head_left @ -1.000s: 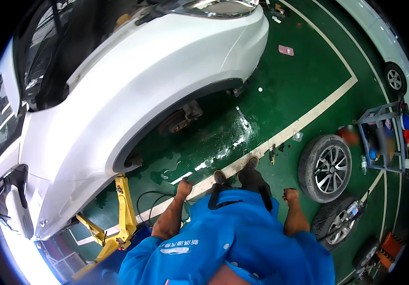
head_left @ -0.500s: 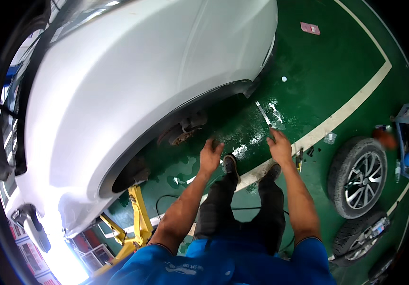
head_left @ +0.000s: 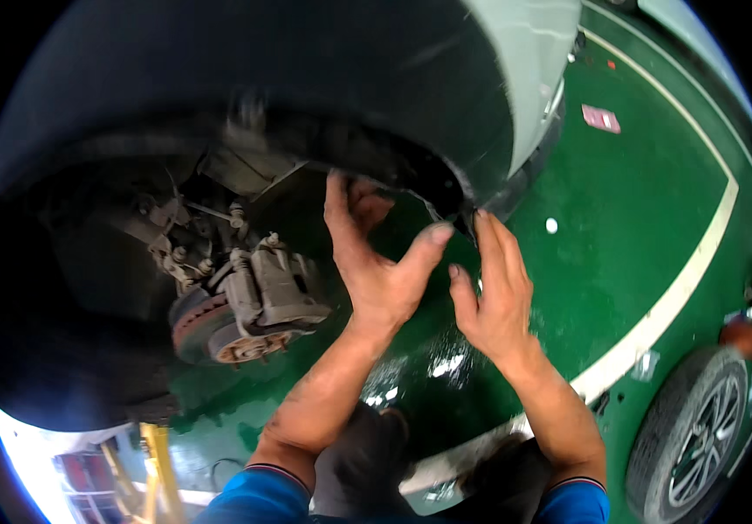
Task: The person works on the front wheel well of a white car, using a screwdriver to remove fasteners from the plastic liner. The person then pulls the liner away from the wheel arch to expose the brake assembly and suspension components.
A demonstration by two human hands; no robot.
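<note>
Both my hands are raised into the front of a car's wheel arch, at the black wheel arch liner (head_left: 245, 65). My left hand (head_left: 371, 275) has its thumb stretched out and its fingers apart, reaching up to the liner's lower edge. To its right, my right hand (head_left: 498, 306) has straight fingers, their tips at the dark liner corner (head_left: 459, 205) by the bumper; its thumb stands apart. Neither hand visibly grips anything. Left of them, the bare hub shows a brake caliper (head_left: 267, 284) and a rusty brake disc (head_left: 197, 327).
A removed wheel (head_left: 699, 445) stands at the lower right on the green floor (head_left: 603, 288), beside a white painted line (head_left: 681, 297). A yellow stand (head_left: 157, 472) is at the lower left. A pink card (head_left: 601, 119) and a white round piece (head_left: 551, 225) lie on the floor.
My view has moved in close to the wheel arch. Both hands have gone from hanging above the floor up to the liner's edge.
</note>
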